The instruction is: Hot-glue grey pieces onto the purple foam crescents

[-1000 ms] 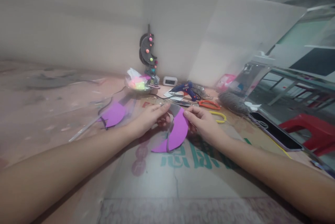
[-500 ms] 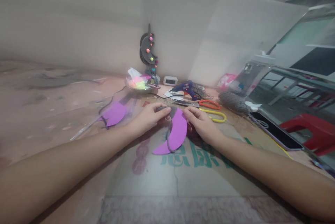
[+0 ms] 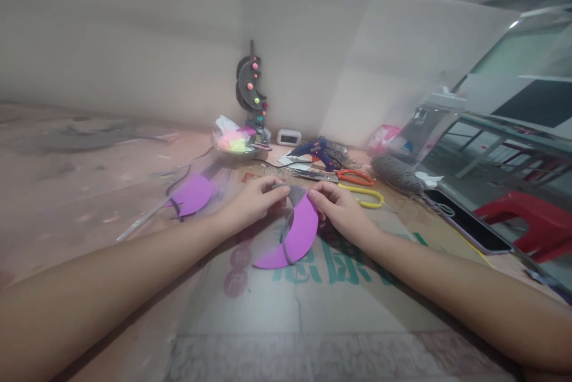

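Note:
A purple crescent cutout [image 3: 304, 233] hangs between my hands over the cardboard, its pointed lower end toward the left. Grey yarn [image 3: 297, 193] covers its upper end, and a loose grey strand crosses it lower down. My left hand [image 3: 263, 196] pinches the grey upper end between thumb and fingers. On the crescent's upper right edge, where purple meets grey, my right hand [image 3: 333, 203] is closed in a pinch. The fingertips behind the piece are hidden. A grey yarn ball [image 3: 395, 173] lies beyond my right hand.
Yellow-handled scissors [image 3: 369, 196], orange-handled scissors [image 3: 355, 177] and a blue glue gun [image 3: 315, 151] lie behind my hands. Another purple cutout [image 3: 194, 193] is at left. A bowl [image 3: 236, 152], a decorated grey crescent [image 3: 250, 84], a small clock [image 3: 288, 137] and a phone [image 3: 469, 221] surround the cardboard [image 3: 250, 316].
The crescent has tilted slightly, its lower tip swinging a little left and down. Both hands keep their pinch, with the right one shifted slightly left. The whole view has drifted a little.

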Available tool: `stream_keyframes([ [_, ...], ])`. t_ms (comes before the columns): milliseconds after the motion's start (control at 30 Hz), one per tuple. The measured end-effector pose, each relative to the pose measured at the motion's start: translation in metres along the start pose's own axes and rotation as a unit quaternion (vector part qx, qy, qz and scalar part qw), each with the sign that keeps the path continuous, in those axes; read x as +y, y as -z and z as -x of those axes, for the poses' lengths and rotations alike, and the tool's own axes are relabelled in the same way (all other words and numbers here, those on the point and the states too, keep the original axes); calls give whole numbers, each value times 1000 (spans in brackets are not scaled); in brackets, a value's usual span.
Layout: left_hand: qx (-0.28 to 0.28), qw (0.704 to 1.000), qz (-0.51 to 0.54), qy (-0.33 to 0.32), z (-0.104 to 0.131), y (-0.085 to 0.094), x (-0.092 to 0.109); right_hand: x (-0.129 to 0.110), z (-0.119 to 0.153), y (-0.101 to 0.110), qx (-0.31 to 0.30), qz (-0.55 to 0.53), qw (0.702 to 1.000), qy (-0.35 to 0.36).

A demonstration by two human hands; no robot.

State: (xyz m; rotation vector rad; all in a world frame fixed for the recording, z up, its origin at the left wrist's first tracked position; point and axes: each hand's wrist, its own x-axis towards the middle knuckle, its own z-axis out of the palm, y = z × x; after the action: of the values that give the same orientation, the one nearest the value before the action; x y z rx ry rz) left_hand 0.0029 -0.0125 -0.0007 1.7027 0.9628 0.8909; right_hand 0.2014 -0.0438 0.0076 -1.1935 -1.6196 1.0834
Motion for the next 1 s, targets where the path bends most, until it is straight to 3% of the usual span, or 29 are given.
stream_keyframes([
  [500, -49, 998, -32, -7, -1, 0, -3, -2, 0, 0, -6, 55, 998, 8],
  [667, -41, 999, -7, 1, 0, -1, -2, -2, -1, 0, -9, 46, 999, 5],
  [833, 3, 999, -24, 28, 1, 0, 2, -1, -2, 0, -12, 12, 999, -28],
  [1000, -9, 1000, -26, 4, 1, -1, 2, 0, -3, 0, -17, 31, 999, -9],
])
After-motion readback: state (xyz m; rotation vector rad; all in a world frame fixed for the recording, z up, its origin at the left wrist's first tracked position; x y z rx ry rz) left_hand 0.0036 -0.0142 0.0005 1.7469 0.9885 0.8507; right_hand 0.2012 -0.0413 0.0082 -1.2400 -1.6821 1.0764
